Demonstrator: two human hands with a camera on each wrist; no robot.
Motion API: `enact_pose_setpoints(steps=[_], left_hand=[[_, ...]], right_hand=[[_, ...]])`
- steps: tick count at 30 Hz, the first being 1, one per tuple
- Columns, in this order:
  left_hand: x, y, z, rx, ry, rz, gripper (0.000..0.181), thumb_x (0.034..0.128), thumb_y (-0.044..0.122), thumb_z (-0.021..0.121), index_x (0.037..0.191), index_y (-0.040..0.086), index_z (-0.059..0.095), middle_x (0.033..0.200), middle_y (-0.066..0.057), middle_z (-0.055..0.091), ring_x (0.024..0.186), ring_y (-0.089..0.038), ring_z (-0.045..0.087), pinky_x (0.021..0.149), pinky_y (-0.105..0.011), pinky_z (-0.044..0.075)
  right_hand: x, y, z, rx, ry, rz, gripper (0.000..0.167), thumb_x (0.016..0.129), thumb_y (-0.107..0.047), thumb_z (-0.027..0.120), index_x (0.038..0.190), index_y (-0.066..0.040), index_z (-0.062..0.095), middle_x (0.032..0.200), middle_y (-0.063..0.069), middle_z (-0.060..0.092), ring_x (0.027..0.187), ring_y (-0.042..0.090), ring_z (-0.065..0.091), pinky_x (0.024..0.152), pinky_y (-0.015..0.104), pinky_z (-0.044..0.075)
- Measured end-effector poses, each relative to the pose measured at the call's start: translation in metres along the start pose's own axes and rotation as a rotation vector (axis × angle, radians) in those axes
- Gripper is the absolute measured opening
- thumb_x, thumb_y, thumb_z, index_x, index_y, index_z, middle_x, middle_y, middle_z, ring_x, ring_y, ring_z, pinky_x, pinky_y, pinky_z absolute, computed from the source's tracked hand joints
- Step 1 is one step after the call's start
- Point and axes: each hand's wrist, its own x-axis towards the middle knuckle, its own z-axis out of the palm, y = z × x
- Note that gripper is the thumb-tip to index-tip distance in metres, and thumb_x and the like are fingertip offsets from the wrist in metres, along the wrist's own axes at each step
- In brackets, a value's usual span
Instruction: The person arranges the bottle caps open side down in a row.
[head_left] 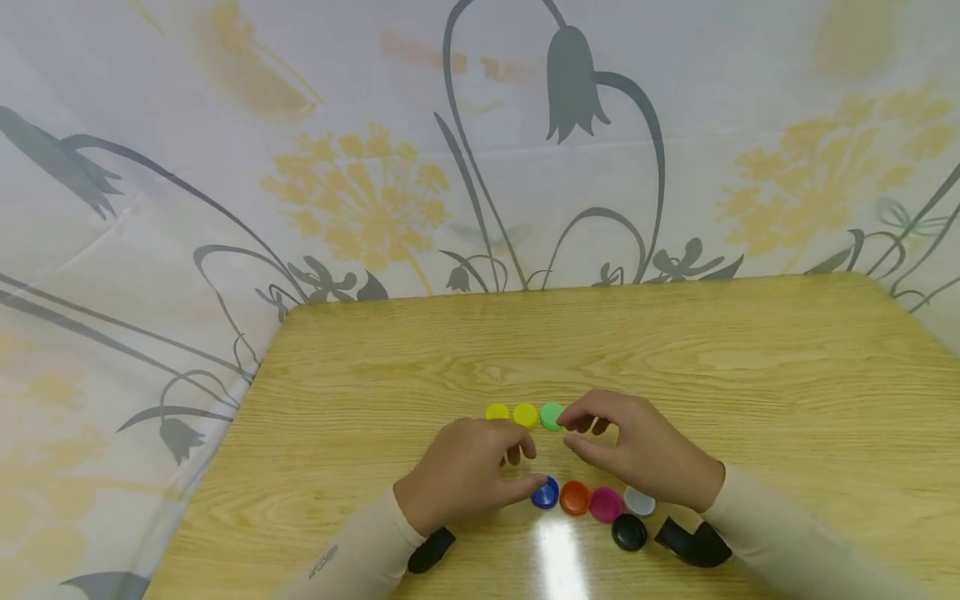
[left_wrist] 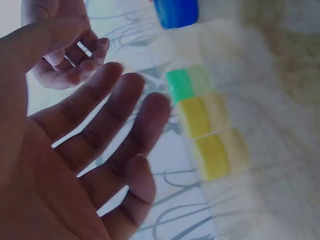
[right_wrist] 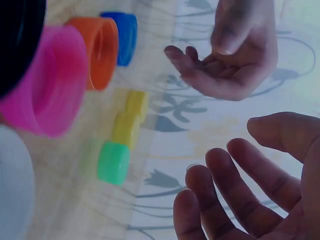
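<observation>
Left hand (head_left: 468, 471), right hand (head_left: 637, 446): grips apart; green cap (head_left: 551, 416) near right hand; from green cap: yellow caps (head_left: 526, 416) left, five assorted caps (head_left: 606, 505) nearer, far bench edge (head_left: 570, 296) well beyond; sleeve lettering (head_left: 324, 562) illegible

Two round yellow caps (head_left: 526, 416) and a green cap (head_left: 551, 416) lie in a row, beyond five others (head_left: 575, 498) nearer me.

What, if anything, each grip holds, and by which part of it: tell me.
Nothing is held: the left grip and the right grip are both empty, as the wrist views show.
</observation>
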Motion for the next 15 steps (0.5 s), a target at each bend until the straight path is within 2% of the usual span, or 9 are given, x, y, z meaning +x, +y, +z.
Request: enact_pose_setpoints(steps=[5,10,15], left_hand=[[-0.003,-0.001,0.006,0.022,-0.081,-0.03,0.036,0.0814,0.051,0.079,0.099,0.02,0.072,0.075,0.013,0.064,0.062,0.005,0.05,0.056,-0.014,0.041],[-0.004,-0.003,0.008,-0.001,-0.156,-0.048,0.04,0.0808,0.049,0.08,0.104,0.018,0.071,0.07,0.014,0.057,0.059,0.004,0.047,0.055,-0.015,0.04],[-0.004,-0.005,0.011,-0.018,-0.171,-0.033,0.036,0.0829,0.044,0.08,0.105,0.017,0.071,0.069,0.015,0.056,0.059,0.004,0.047,0.057,-0.015,0.04]], right_hand=[[-0.007,-0.002,0.01,-0.005,-0.046,0.005,0.013,0.093,-0.015,0.071,0.106,-0.014,0.072,0.103,-0.002,0.072,0.088,0.005,0.062,0.077,0.027,0.055],[-0.008,-0.002,0.014,-0.033,-0.107,0.039,0.014,0.092,-0.019,0.073,0.106,-0.013,0.073,0.103,-0.002,0.071,0.09,0.014,0.063,0.079,0.031,0.055],[-0.009,0.0,0.016,-0.054,-0.171,0.063,0.018,0.091,-0.023,0.074,0.107,-0.013,0.074,0.103,-0.004,0.071,0.094,0.014,0.062,0.081,0.032,0.054]])
